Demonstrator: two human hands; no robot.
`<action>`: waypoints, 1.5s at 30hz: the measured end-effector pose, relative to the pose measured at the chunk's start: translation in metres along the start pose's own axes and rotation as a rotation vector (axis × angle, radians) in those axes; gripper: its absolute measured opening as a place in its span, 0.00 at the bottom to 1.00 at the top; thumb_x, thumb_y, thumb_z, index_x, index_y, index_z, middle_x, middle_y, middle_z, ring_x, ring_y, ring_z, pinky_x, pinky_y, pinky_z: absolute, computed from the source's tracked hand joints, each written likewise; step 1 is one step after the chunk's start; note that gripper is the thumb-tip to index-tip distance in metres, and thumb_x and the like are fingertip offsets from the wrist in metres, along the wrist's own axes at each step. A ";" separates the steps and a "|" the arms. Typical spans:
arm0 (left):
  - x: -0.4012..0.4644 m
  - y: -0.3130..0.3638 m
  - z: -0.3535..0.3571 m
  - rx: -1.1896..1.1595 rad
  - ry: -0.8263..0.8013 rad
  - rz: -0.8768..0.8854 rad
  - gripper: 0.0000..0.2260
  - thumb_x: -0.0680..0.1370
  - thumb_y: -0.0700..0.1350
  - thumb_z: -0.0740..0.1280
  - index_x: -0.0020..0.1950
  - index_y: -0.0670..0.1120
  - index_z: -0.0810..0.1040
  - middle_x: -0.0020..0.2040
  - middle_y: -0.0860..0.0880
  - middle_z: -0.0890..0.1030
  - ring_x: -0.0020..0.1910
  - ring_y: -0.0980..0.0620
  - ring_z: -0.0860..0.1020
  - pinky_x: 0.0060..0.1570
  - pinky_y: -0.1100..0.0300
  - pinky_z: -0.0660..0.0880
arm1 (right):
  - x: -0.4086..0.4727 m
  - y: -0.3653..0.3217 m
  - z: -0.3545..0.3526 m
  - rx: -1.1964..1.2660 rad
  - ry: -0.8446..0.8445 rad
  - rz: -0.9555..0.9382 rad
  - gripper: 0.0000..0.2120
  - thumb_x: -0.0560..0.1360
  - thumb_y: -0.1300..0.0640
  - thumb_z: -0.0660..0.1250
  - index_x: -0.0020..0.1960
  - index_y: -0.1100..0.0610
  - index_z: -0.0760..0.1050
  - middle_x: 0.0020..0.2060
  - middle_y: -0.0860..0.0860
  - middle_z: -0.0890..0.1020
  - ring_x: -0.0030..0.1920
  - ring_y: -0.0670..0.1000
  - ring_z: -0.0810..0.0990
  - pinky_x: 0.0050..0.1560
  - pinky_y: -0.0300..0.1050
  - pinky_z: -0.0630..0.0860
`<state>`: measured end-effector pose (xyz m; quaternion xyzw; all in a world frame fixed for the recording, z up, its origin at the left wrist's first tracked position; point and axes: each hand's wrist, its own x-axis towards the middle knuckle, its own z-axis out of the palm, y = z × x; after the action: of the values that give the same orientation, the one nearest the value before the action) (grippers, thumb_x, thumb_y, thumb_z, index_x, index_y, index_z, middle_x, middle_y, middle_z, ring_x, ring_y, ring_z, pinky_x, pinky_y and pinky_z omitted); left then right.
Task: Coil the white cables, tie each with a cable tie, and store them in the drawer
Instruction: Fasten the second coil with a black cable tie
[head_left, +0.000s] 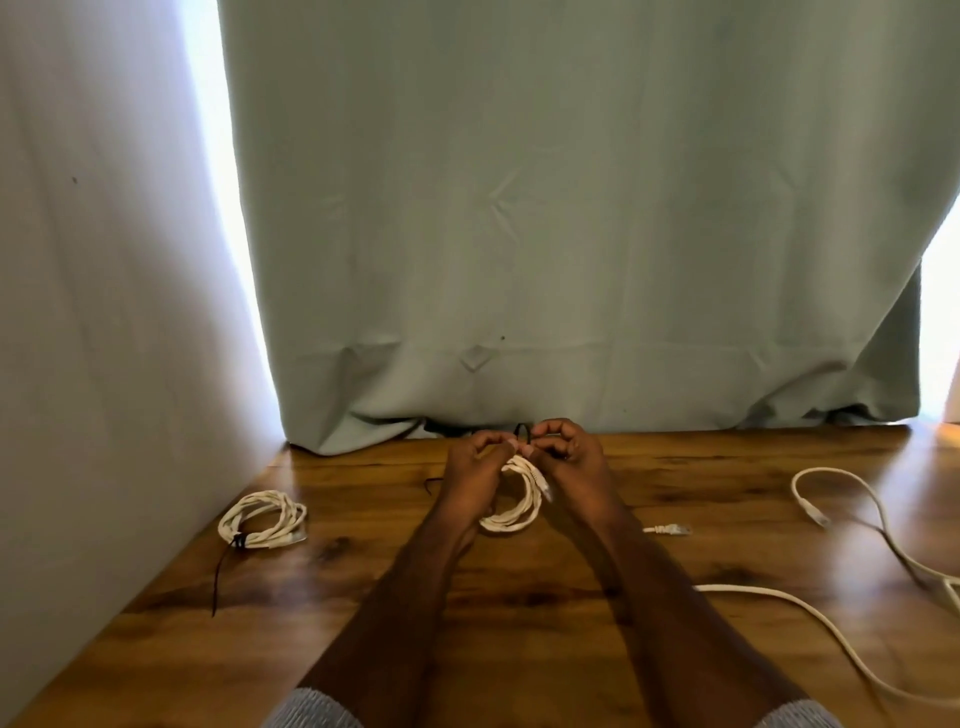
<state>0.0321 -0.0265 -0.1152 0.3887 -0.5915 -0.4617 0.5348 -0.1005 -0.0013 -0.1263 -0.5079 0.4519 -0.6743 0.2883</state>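
Hands (524, 457) around upright coil (511, 501).

Nothing readable here tbh. No labels, brand names, numbers or signs show up anywhere in the shot, and whatever might be printed on the small stuff is too tiny and blurry to make out.
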 end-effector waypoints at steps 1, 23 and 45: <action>0.000 -0.001 -0.001 0.018 0.002 -0.029 0.05 0.78 0.44 0.69 0.49 0.45 0.84 0.41 0.48 0.84 0.35 0.55 0.80 0.25 0.65 0.71 | 0.000 0.000 0.000 0.003 -0.006 0.001 0.11 0.73 0.66 0.74 0.54 0.62 0.77 0.43 0.61 0.85 0.47 0.63 0.85 0.52 0.59 0.81; -0.014 -0.002 0.000 -0.023 -0.278 -0.002 0.07 0.81 0.43 0.66 0.51 0.44 0.84 0.35 0.55 0.82 0.30 0.60 0.77 0.27 0.65 0.70 | 0.009 0.000 -0.002 -0.077 0.354 0.209 0.05 0.75 0.66 0.68 0.44 0.61 0.83 0.34 0.56 0.85 0.33 0.51 0.82 0.41 0.48 0.82; -0.007 -0.011 -0.018 -0.030 -0.366 0.079 0.10 0.80 0.44 0.67 0.60 0.49 0.84 0.52 0.51 0.86 0.50 0.56 0.82 0.50 0.60 0.79 | 0.024 -0.039 -0.021 0.534 0.490 0.173 0.03 0.81 0.63 0.64 0.50 0.59 0.76 0.36 0.53 0.77 0.27 0.45 0.74 0.25 0.38 0.71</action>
<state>0.0501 -0.0251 -0.1273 0.2666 -0.6866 -0.5121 0.4418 -0.1253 0.0015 -0.0830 -0.1982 0.3571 -0.8432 0.3495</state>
